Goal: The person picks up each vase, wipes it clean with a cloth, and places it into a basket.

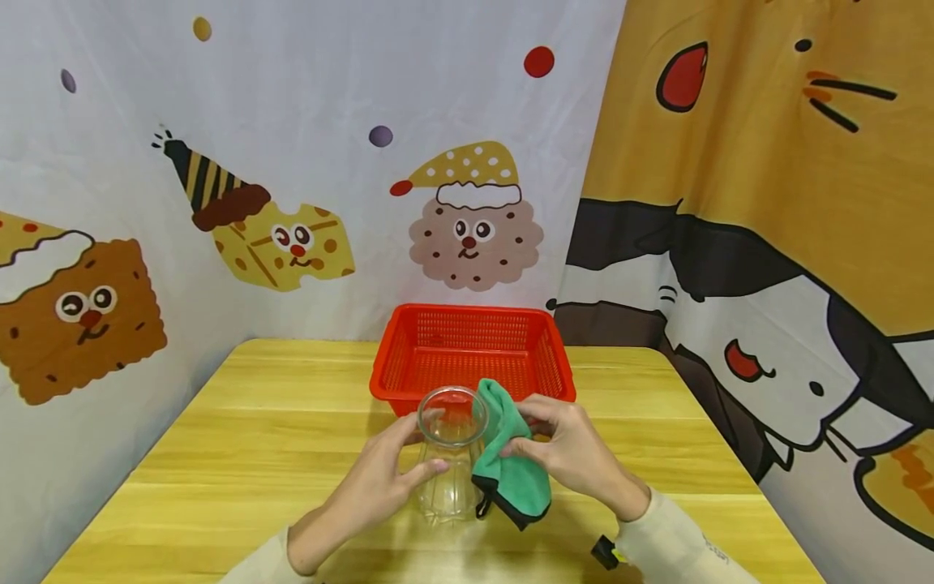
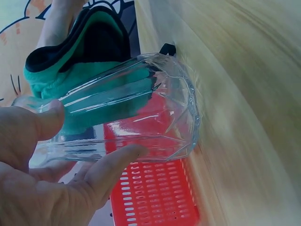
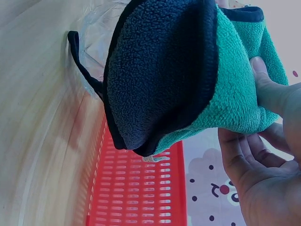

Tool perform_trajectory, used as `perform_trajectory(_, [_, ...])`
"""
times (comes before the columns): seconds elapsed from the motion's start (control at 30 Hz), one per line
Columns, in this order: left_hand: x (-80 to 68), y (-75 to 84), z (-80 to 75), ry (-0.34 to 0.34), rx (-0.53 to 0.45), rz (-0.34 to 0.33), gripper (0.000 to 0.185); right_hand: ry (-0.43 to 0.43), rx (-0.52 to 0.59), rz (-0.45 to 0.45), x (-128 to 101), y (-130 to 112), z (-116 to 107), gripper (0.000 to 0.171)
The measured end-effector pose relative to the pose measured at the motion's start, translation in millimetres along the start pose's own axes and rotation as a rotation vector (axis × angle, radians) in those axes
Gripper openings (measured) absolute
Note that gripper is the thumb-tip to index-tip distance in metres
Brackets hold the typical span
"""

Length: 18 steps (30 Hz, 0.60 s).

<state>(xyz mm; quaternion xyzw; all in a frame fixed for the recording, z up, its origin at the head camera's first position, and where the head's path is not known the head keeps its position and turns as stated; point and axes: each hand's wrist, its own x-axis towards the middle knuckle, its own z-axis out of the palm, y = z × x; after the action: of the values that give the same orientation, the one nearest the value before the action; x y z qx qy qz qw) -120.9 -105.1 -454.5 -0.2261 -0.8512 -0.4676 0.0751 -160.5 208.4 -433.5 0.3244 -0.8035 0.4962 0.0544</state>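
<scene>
A clear faceted glass (image 1: 450,454) stands upright on the wooden table (image 1: 241,438). My left hand (image 1: 397,474) grips its side, thumb and fingers curled round it (image 2: 117,122). My right hand (image 1: 562,446) pinches a green cloth with a black edge (image 1: 511,462) and presses it against the glass's right side. The cloth's dark inner face (image 3: 160,75) and green outer face show in the right wrist view, the glass (image 3: 96,28) partly hidden behind it. In the left wrist view the cloth (image 2: 80,61) shows through and behind the glass.
A red plastic basket (image 1: 473,350) sits just behind the glass, near the table's far edge. Cartoon-printed curtains close off the back and both sides. A small black object (image 1: 606,553) lies near my right sleeve.
</scene>
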Motion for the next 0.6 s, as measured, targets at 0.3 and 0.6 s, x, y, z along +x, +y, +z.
perform_trajectory(0.3, [0.2, 0.0, -2.8, -0.030, -0.001, 0.011, 0.064, -0.005, 0.022, 0.006, 5, -1, 6, 0.044])
perform_trajectory(0.6, [0.6, -2.8, -3.3, -0.045, 0.001, 0.037, 0.064, 0.005, 0.006, 0.031, 10, -2, 13, 0.046])
